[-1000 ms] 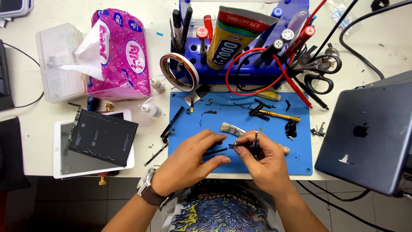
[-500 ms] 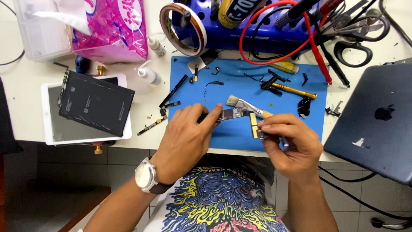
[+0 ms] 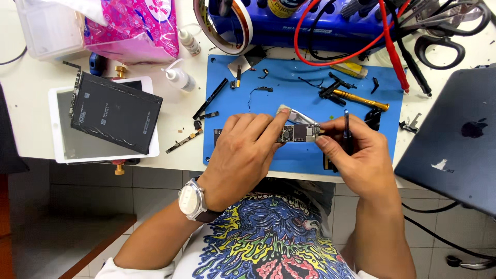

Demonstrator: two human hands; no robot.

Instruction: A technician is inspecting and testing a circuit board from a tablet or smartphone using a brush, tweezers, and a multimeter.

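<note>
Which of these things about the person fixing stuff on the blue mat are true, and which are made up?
1. The left hand presses on a small circuit board. True.
2. The right hand holds scissors. False: it holds a thin dark tool; the scissors lie on the table at the back.
3. A watch sits on the left wrist. True.
4. The mat is green. False: it is blue.
5. A black battery pack lies on a white tablet to the left of the mat. True.
6. The pink tissue pack lies on the mat. False: it sits on the table, beyond the mat's left corner.
</note>
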